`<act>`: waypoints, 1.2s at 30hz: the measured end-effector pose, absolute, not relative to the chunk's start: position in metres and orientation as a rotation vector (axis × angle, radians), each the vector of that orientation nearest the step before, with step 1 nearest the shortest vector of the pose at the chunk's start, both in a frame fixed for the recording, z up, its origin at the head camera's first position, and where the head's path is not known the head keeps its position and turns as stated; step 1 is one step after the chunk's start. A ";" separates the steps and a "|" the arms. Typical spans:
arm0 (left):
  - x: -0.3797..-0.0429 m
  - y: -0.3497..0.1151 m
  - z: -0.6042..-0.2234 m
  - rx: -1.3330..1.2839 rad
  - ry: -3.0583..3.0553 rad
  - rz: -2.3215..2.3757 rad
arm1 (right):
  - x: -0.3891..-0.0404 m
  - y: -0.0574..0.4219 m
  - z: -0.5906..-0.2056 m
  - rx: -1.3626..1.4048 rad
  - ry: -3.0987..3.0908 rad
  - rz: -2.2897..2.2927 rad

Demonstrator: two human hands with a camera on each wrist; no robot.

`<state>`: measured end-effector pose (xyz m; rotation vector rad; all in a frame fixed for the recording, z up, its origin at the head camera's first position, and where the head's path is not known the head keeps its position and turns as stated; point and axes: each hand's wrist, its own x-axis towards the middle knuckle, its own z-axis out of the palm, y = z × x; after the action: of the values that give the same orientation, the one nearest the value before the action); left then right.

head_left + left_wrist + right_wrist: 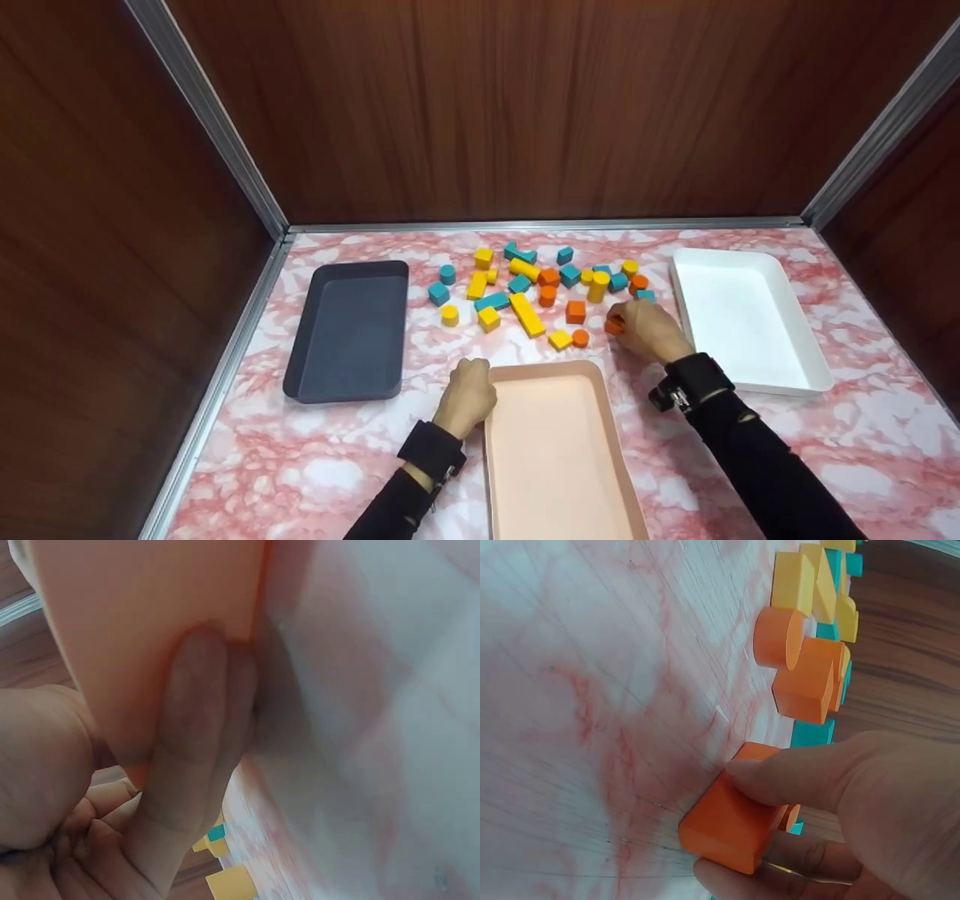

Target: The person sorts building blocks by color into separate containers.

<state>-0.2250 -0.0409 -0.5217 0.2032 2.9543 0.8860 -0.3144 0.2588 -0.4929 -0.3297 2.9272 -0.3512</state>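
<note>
My left hand (466, 397) grips the far left corner of a peach tray (551, 450). In the left wrist view its fingers (195, 705) lie along the tray wall (142, 622), with the thumb on the other side. My right hand (646, 328) pinches an orange block (614, 325) at the right front of a scatter of wooden blocks. The right wrist view shows that orange block (731, 817) between thumb and fingers, touching or just above the tabletop. Nearby lie an orange cube (575, 312), an orange cylinder (580, 339) and a yellow cube (560, 340).
A dark grey tray (349, 330) lies at the left, a white tray (754, 322) at the right. Between them several yellow, teal and orange blocks spread over the pink marbled table (247, 450), including a long yellow block (527, 315). Wood-grain panels (480, 112) enclose the back and sides.
</note>
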 end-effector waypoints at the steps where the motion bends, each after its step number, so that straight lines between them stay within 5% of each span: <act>1: -0.224 -0.040 -0.522 0.198 2.956 0.888 | -0.313 0.260 -0.493 -0.349 2.933 -0.356; 13: -0.221 -0.037 -0.525 0.239 2.994 0.905 | -0.299 0.259 -0.478 -0.372 2.962 -0.470; 26: -0.222 -0.038 -0.524 0.297 3.058 0.902 | -0.263 0.227 -0.432 -0.905 3.087 -0.551; 36: -0.222 -0.035 -0.524 0.298 3.041 0.900 | -0.226 0.190 -0.453 -1.050 2.874 -0.445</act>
<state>-0.2222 -0.0347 -0.5238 0.2984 3.0407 0.8998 -0.2263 0.1896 -0.4531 -1.0503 2.8745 -0.4452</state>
